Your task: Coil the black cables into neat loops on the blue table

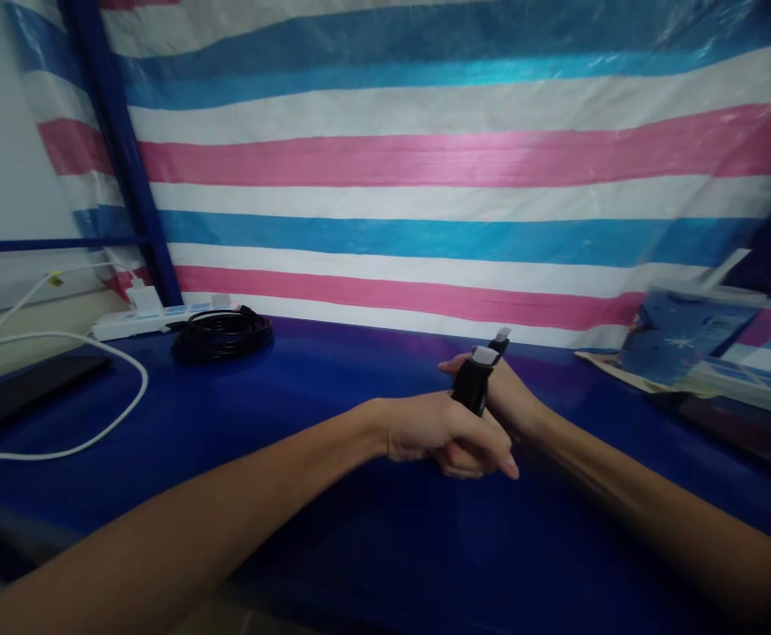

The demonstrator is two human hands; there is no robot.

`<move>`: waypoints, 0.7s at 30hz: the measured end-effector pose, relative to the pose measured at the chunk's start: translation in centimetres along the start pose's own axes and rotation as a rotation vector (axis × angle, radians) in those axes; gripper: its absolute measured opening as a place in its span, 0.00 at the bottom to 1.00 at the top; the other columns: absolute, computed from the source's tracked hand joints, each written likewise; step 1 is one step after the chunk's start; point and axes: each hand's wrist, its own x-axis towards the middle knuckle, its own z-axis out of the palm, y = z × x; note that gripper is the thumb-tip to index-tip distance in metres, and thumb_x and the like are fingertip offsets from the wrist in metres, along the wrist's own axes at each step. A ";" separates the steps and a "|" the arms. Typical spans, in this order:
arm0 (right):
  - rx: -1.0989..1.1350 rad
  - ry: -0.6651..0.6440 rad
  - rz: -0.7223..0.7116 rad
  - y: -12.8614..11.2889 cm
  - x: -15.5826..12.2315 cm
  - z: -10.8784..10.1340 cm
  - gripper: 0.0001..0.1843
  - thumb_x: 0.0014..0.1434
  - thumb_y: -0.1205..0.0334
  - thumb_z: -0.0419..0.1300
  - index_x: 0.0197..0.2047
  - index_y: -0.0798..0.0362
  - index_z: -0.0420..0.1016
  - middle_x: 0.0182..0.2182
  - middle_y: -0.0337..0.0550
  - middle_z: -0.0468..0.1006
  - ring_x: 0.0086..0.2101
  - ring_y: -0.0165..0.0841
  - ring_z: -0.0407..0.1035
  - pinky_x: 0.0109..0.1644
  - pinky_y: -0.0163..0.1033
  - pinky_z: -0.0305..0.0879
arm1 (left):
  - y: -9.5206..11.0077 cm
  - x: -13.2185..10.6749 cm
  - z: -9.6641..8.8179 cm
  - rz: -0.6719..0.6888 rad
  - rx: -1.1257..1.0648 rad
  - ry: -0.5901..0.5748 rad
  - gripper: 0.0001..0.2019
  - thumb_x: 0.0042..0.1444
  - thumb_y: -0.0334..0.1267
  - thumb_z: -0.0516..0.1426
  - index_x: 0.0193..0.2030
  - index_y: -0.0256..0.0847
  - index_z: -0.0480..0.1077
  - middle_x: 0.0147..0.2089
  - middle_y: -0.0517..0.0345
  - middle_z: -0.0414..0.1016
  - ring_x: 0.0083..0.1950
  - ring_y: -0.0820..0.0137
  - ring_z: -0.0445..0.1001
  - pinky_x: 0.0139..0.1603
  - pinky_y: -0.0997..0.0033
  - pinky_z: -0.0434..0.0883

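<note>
My left hand (448, 437) reaches in from the lower left, its fingers curled round the lower end of a small black device with a pale tip (476, 381). My right hand (505, 393) comes in from the lower right and lies behind the left hand, its fingers closed near the device's upper end. A second small grey-tipped piece (501, 338) pokes up just beyond it. Both hands hover over the blue table (306, 414). How the right fingers grip is partly hidden by the left hand.
A coiled black cable (222, 335) and a white power strip (135, 319) lie at the back left. A white cable (61, 388) loops across the left side. A blue booklet and papers (686, 339) lie at the right. A striped tarp (425, 159) hangs behind.
</note>
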 end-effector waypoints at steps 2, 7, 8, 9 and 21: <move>0.046 0.057 -0.007 0.3 0.3 0.0 0.13 0.45 0.62 0.60 0.19 0.50 0.58 0.12 0.29 0.52 0.14 0.23 0.46 0.18 0.34 0.45 | -0.6 0.4 -1.1 0.095 -0.023 0.236 0.18 0.42 0.33 0.59 0.11 0.41 0.52 0.10 0.70 0.48 0.13 0.84 0.46 0.16 0.75 0.44; 0.159 0.023 0.007 0.0 0.4 0.3 0.23 0.47 0.63 0.61 0.14 0.50 0.48 0.10 0.28 0.46 0.13 0.21 0.41 0.19 0.35 0.45 | -1.8 1.1 -5.5 0.316 -0.083 0.836 0.17 0.44 0.31 0.56 0.14 0.42 0.51 0.09 0.72 0.45 0.11 0.83 0.44 0.13 0.76 0.45; 0.151 -0.017 0.008 -0.1 0.2 0.5 0.24 0.47 0.63 0.61 0.14 0.50 0.47 0.10 0.28 0.46 0.14 0.21 0.41 0.19 0.36 0.45 | -2.0 1.1 -6.1 0.335 -0.079 0.871 0.17 0.44 0.30 0.56 0.14 0.42 0.50 0.09 0.72 0.45 0.11 0.83 0.44 0.13 0.76 0.45; 0.144 -0.053 0.005 -0.2 0.1 0.7 0.24 0.47 0.63 0.61 0.13 0.50 0.47 0.10 0.29 0.46 0.14 0.21 0.42 0.20 0.36 0.45 | -2.1 1.1 -6.6 0.347 -0.074 0.884 0.17 0.45 0.30 0.56 0.14 0.42 0.50 0.10 0.72 0.44 0.11 0.83 0.44 0.13 0.76 0.45; -0.237 -0.053 -0.119 0.5 1.0 -2.9 0.21 0.54 0.49 0.62 0.18 0.52 0.66 0.15 0.40 0.68 0.22 0.32 0.65 0.35 0.43 0.62 | -1.5 -1.0 -6.7 0.331 0.028 0.545 0.15 0.50 0.44 0.62 0.23 0.36 0.66 0.16 0.64 0.65 0.19 0.78 0.66 0.33 0.71 0.67</move>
